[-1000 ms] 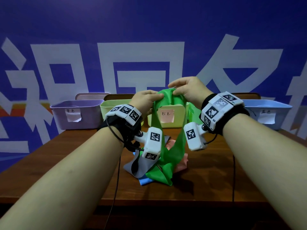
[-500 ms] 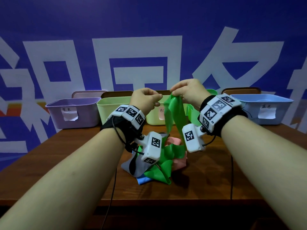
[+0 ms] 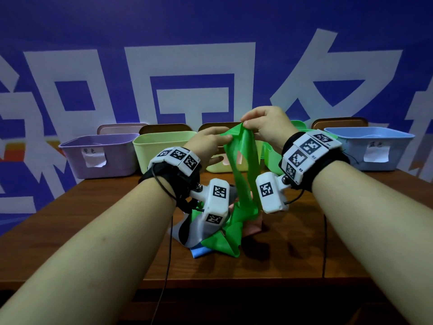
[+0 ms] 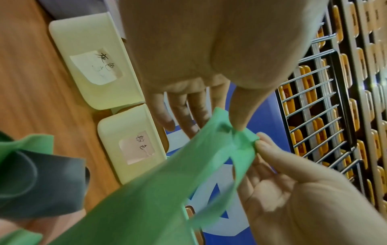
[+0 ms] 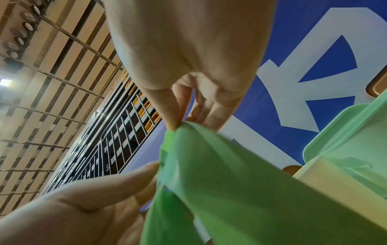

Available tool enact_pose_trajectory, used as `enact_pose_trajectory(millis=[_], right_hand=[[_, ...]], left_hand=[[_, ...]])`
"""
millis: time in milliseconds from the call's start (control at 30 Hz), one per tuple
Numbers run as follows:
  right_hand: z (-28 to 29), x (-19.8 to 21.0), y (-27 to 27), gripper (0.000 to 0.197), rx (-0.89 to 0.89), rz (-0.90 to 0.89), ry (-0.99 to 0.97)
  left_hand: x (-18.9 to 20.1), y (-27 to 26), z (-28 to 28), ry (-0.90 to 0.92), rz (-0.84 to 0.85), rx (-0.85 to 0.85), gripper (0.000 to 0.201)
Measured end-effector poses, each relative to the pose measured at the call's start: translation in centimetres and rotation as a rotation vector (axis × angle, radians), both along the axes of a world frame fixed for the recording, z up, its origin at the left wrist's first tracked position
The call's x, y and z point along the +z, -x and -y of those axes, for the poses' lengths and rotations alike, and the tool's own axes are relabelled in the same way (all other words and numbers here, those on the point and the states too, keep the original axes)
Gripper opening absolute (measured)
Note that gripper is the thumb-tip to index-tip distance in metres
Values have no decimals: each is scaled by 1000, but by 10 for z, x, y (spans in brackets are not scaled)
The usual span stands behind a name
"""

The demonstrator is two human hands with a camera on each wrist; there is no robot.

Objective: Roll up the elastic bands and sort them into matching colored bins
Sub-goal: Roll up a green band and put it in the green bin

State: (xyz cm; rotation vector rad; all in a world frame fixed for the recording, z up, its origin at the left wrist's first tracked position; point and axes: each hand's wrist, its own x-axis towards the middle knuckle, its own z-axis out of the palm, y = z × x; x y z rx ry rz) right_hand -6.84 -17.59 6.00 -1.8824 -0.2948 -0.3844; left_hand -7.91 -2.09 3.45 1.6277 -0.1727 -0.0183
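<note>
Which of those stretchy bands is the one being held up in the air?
The green band: both hands pinch its top end, so it hangs down to the table. The grey, blue and pink bands lie in the heap below.

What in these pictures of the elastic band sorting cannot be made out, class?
- Head view: the green bin is mostly hidden behind the right hand and the green band.
- Head view: the pile's lower bands are covered by the left wrist camera.
- Head view: the purple bin label is too small to read.
</note>
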Motion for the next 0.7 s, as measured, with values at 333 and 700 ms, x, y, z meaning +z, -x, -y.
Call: enact_pose_trajectory(millis=[333, 700], right_hand=[[5, -8, 1, 22, -55, -11, 4], [4, -8, 12, 15, 37, -25, -83]], left_hand=[[7, 0, -2, -50, 157, 98, 7], [15, 3, 1, -147, 272, 169, 4]])
